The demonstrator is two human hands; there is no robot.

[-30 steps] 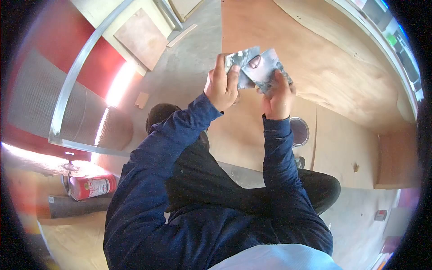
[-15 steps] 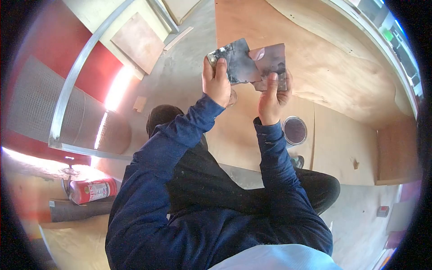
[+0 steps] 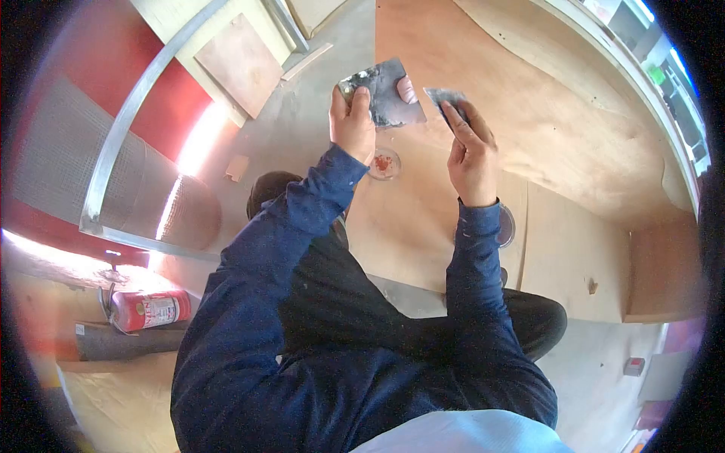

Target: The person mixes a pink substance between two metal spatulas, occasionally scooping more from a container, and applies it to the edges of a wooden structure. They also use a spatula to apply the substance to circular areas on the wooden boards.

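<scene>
My left hand (image 3: 353, 124) grips a flat metal putty scraper (image 3: 385, 109), thumb on top, its face smeared with dark and whitish residue. A glossy pinkish blob (image 3: 408, 89) that looks like putty sits near the scraper's right edge. To the right, my right hand (image 3: 473, 155) is closed on a second scraper (image 3: 445, 95), tilted so that only a narrow part of it shows. A small gap separates the two scrapers. Beneath them lies a round clear dish or lid (image 3: 384, 164) with reddish bits in it.
A round can (image 3: 506, 225) stands partly hidden behind my right forearm. Plywood panels (image 3: 559, 98) spread ahead and right. Left are a metal frame (image 3: 113, 166), a mesh roll (image 3: 174, 196) and a red fire extinguisher (image 3: 151, 309). My crossed legs (image 3: 355, 294) are below.
The scrapers, overlapping before, are now apart. My right hand has turned its scraper nearly edge-on. The pinkish blob, earlier on the right scraper, now shows on the left one.
</scene>
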